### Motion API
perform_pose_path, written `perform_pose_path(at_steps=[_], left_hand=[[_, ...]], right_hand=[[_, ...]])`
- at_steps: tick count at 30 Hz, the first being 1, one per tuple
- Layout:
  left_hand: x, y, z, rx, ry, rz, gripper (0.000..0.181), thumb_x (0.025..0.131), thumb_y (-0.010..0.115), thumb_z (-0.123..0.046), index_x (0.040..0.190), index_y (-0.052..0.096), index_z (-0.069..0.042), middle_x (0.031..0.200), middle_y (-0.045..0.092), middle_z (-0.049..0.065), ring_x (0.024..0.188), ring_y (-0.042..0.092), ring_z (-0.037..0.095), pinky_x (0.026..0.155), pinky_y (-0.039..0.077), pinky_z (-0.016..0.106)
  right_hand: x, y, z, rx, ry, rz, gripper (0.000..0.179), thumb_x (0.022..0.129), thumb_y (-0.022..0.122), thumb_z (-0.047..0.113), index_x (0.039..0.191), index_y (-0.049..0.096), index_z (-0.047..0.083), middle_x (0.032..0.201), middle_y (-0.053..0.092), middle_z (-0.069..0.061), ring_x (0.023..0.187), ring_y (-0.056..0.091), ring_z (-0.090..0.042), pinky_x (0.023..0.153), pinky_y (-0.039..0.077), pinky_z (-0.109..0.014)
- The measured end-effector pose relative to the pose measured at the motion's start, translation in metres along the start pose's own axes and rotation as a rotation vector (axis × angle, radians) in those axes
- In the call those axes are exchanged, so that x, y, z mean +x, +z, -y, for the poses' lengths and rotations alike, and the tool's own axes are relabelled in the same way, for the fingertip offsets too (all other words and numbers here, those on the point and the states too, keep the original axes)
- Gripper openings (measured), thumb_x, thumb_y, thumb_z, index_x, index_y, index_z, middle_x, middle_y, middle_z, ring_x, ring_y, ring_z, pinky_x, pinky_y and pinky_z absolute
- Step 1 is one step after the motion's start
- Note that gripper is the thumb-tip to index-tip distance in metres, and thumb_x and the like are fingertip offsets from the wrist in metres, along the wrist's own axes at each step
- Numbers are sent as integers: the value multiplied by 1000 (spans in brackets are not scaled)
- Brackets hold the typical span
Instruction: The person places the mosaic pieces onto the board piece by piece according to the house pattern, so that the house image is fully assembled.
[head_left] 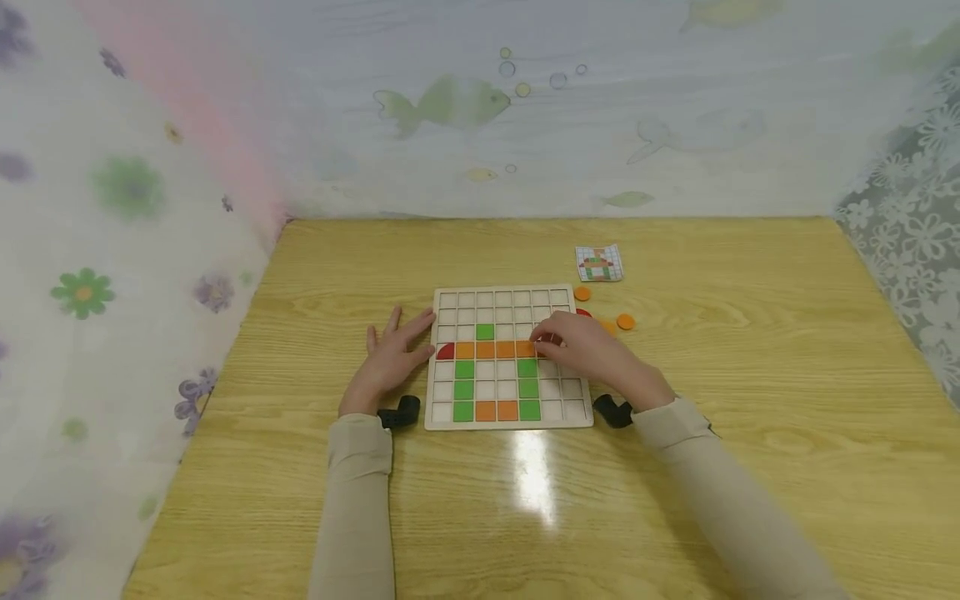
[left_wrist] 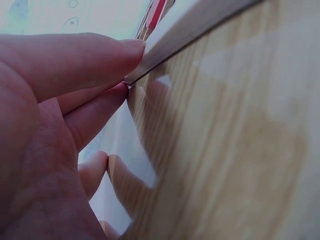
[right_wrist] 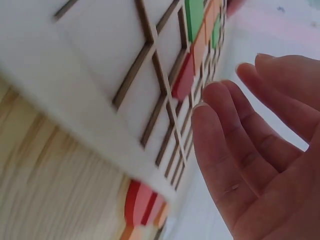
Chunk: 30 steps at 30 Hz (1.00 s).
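A light wooden grid board [head_left: 486,389] holds green squares [head_left: 464,389], a row of orange squares [head_left: 486,350] and a red quarter-round piece [head_left: 446,352] at the row's left end. Another red piece [right_wrist: 184,77] sits in a cell at the row's right end, seen in the right wrist view. Over that cell is my right hand [head_left: 581,343], its fingers loosely bent; the right wrist view shows nothing held between them. My left hand [head_left: 388,364] lies at the board's left side, fingers spread, with fingertips [left_wrist: 132,52] against the edge.
Beyond the board's right edge lie orange discs [head_left: 626,322] and red pieces [right_wrist: 140,202], partly hidden by the right hand. A small pattern card [head_left: 600,263] rests behind them on the wooden table [head_left: 750,333]. Black wrist devices [head_left: 401,412] flank the board.
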<state>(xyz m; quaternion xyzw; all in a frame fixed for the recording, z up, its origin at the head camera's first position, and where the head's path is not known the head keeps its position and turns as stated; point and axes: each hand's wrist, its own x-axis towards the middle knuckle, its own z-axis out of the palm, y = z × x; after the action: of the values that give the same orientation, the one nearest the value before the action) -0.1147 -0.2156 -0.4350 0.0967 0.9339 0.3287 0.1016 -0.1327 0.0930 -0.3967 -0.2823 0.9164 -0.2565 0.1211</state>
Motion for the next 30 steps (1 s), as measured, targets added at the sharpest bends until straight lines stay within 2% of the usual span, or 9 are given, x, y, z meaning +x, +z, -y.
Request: perform_pose_path(at_steps=[10,20,30], left_hand=[[1,-2,0,-12,11,8,51,92,49,-27,140,32,-21,144,23,-9,134,-8,22,97,-19,52],[0,1,2,-42,13,-3,48,93,46,-23,139,33,-23,144,23,-12,134,-7,21,97,-20,50],[0,1,2,-56,8,-13,47,93,47,-24,139,34,-24,143,24,-13,134,-7,19,97,-21,50]], right_hand=[[-37,-14,-18,-19,62,2,22,88,56,27,103,64,13,92,59,3,81,53,-12,72,45,-32],[-76,-17,-50,-41,106,-1,23,84,63,18,105,63,10,90,57,2,79,53,-13,70,44,-33],[-109,-21,-64,-71,171,-36,25,82,65,16,105,63,9,92,55,-1,76,51,-13,65,42,-33]])
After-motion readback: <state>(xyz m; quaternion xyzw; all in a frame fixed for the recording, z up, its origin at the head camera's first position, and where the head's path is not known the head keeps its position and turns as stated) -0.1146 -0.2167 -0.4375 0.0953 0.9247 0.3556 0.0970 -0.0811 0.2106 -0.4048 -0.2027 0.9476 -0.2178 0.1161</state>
